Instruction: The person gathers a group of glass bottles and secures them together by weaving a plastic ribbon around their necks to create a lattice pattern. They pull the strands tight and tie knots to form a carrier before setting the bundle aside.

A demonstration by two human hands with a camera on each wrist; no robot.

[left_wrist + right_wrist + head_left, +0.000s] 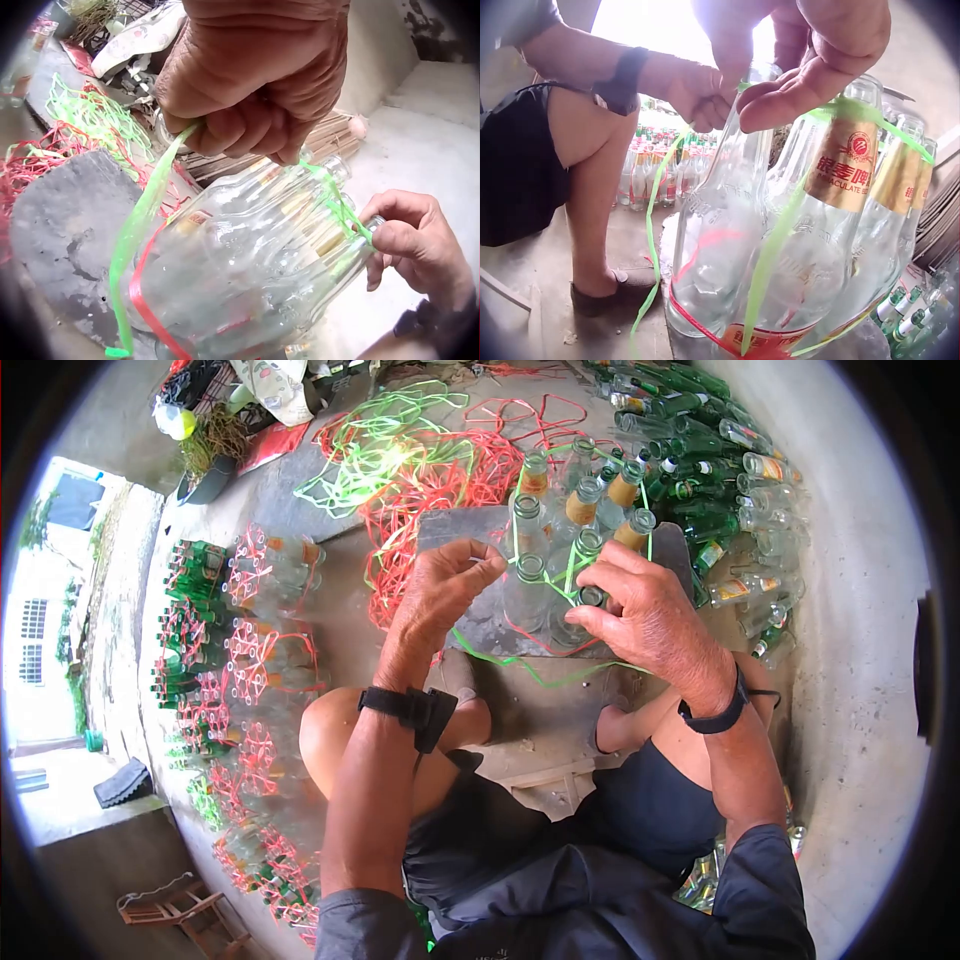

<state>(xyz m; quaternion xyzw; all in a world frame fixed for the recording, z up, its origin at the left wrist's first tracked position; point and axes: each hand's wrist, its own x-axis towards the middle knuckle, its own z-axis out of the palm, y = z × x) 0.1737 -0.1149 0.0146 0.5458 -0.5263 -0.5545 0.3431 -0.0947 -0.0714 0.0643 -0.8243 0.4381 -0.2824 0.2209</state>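
A bundle of clear glass bottles point(232, 262), some with gold neck labels point(847, 161), stands upright on a dark slab point(64, 225). Red plastic strap point(150, 319) circles the bottles low down, while green strap point(769, 262) runs around and between their necks. My left hand point(445, 588), just left of the bottle tops, pinches a length of green strap point(142, 217) whose loose end hangs down. With thumb and fingers, my right hand point(650, 610) grips the nearest bottle's neck point(591, 597), at the green strap there.
Loose green strap point(385, 440) and red strap point(400, 525) lie tangled beyond the slab. Green and clear bottles point(700, 460) are heaped along the right wall. Strapped bundles of bottles point(265, 660) line the left side. A wooden stool point(185, 910) stands at lower left.
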